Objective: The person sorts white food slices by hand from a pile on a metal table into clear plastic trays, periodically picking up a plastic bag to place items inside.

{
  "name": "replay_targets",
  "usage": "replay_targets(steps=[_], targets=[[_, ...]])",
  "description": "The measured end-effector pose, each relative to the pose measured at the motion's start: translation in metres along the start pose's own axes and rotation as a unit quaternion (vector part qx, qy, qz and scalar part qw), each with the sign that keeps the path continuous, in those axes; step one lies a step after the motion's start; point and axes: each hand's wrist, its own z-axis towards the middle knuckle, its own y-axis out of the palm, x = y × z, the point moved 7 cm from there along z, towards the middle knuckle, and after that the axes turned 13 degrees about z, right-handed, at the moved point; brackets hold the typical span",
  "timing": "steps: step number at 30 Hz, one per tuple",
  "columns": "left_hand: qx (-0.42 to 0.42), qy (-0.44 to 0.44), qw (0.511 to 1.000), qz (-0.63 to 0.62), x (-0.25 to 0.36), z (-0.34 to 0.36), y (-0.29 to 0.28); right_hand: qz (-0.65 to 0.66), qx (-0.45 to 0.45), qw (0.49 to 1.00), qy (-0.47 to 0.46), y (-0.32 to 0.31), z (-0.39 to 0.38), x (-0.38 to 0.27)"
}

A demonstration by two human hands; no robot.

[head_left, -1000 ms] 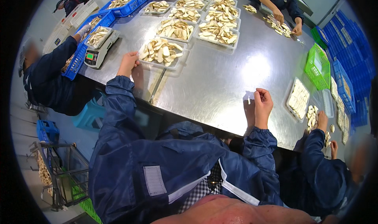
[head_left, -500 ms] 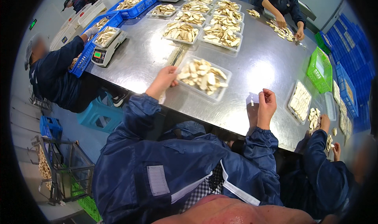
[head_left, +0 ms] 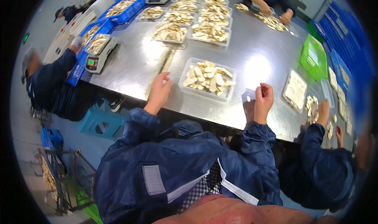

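The right hand (head_left: 264, 102) is hanging above the near part of the steel table (head_left: 252, 46), fingers curled; whether it is gripping anything, I cannot tell. The left hand (head_left: 158, 93) is hovering empty, loosely open, beside a clear tray (head_left: 190, 63). That tray is sitting between the hands, holding heaped pale slices (head_left: 208, 76); a knuckle or sleeve catching its rim could be spilling them. Beyond, filled trays (head_left: 210, 42) are standing in rows.
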Motion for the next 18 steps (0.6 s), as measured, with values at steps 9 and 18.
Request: replay_targets(steps=[9, 18], targets=[[0.11, 0.149, 0.961, 0.205, 0.041, -0.038, 0.006, -0.035, 0.007, 0.999, -0.031, 0.008, 0.011, -0.002], [0.088, 0.135, 0.957, 0.24, 0.057, -0.046, 0.01, -0.022, 0.015, 1.0, -0.01, -0.006, 0.007, -0.007]])
